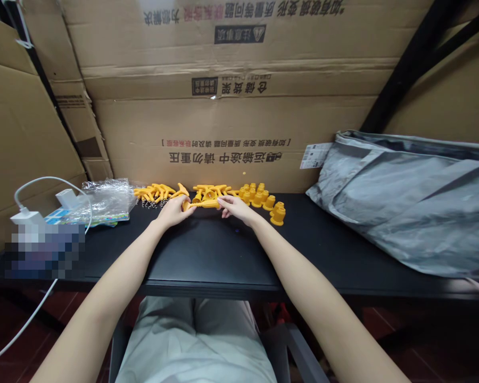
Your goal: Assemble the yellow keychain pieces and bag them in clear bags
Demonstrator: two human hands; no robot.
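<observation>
In front of me, a brown cardboard sheet printed with upside-down Chinese characters stood behind the black tabletop, and a slanting black metal post rose at its right. To my right I had a crumpled grey bag, its strap slack, with a white printed label just beside it. On my left lay clear plastic wrapping over a colourful packet, near a white charger plug with a looping white cable, while reddish floor tiles showed below.
</observation>
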